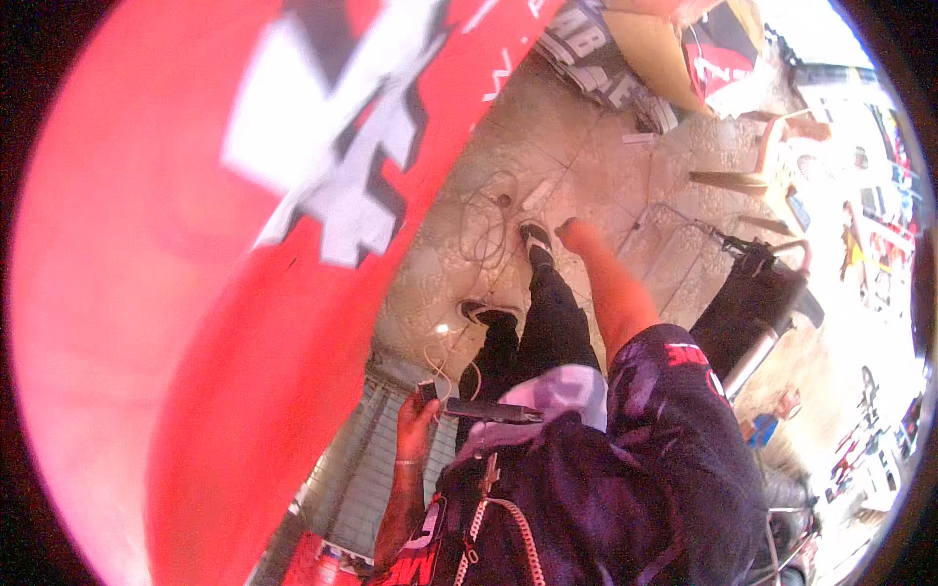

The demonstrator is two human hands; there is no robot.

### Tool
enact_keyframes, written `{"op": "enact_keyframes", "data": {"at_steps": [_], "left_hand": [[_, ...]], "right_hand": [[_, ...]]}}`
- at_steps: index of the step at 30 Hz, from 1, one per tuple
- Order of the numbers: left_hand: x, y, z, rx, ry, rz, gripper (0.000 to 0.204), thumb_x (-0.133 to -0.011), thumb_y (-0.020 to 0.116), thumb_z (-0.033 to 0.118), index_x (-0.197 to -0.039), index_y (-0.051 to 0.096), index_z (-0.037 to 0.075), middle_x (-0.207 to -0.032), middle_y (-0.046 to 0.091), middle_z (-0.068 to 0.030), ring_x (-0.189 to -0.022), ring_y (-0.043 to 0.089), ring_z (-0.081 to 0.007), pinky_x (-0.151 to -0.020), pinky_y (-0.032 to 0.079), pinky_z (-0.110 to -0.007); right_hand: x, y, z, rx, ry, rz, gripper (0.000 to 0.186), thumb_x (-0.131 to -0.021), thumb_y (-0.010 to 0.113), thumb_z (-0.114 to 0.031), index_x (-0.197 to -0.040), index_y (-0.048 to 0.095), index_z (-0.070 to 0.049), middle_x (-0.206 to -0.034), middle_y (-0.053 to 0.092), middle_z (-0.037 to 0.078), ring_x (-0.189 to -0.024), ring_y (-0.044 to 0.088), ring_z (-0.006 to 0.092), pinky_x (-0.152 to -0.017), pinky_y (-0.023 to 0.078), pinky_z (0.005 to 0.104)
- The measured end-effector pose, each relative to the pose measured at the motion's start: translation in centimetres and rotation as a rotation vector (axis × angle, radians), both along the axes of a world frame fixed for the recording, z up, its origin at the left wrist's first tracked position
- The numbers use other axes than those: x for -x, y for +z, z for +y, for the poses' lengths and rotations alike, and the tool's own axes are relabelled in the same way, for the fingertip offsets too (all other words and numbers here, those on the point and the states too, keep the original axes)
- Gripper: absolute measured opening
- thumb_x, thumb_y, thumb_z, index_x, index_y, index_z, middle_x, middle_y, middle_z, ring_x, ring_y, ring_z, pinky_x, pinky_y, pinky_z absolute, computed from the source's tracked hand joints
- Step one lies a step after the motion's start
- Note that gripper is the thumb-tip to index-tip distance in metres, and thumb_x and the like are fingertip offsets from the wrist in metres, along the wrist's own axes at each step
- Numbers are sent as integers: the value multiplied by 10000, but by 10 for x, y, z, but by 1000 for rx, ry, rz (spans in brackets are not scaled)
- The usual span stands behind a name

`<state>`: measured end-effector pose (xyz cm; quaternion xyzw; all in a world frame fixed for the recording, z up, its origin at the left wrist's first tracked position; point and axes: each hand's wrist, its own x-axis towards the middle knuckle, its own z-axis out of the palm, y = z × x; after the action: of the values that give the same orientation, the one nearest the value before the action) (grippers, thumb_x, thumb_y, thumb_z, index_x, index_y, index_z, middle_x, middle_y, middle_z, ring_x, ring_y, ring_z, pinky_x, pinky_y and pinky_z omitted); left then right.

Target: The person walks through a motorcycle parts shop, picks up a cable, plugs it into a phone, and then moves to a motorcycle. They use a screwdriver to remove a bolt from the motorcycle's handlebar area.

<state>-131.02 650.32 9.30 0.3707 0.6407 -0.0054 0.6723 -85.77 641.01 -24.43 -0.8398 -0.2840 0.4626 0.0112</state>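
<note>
My left hand (418,430) is closed at waist height by the edge of the red sheet. In it is a dark handheld tool (491,411) with a long, flat-looking body pointing right, and a pale cord (445,369) runs near it; its exact kind is unclear. My right arm stretches forward and down. At its end my right hand (575,234) looks closed over the floor by my shoe, and whatever its fingers hold, if anything, is hidden. The large red sheet (283,391) with a white and grey graphic fills the left side, close to me.
Looped pale cable (484,230) lies on the tiled floor (567,146) ahead of my feet. Printed material (596,68) is heaped at the far side. To my right stand a dark-seated metal-framed chair (747,303) and a wooden-looking piece (733,181). A ribbed metal panel (366,459) shows at lower left.
</note>
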Motion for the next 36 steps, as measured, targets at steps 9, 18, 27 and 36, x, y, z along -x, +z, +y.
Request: {"op": "enact_keyframes", "data": {"at_steps": [9,18,27,36], "left_hand": [[-81,-118,72,199,-298,176,314,-841,726,34,-1125,592,43,-1057,619,-3,-985,577,-129,-911,468,-309],[-63,-263,71,276,-189,321,144,-963,572,193,-1022,616,70,-835,653,-50,-663,616,-154,-606,525,-275],[-99,-295,88,480,-28,178,297,-915,649,124,-1186,583,22,-1136,641,-75,-1054,614,-185,-939,483,-327],[-144,-246,105,507,-246,171,257,-888,681,63,-1127,593,26,-1050,648,-36,-941,611,-138,-867,487,-291]], "right_hand": [[20,-198,0,19,-355,35,444,-876,602,-401,-929,713,25,-990,679,275,-967,662,423,-851,531,482],[39,-334,38,136,-687,80,610,-827,669,-536,-982,682,54,-1047,688,260,-1008,662,406,-880,528,466],[38,-416,88,97,-1016,56,729,-744,750,-546,-1112,604,67,-1107,660,299,-1052,655,400,-910,524,472],[-146,-192,59,-624,-1211,-507,580,-776,782,-440,-1104,603,3,-995,687,206,-917,674,359,-808,525,443]]}}
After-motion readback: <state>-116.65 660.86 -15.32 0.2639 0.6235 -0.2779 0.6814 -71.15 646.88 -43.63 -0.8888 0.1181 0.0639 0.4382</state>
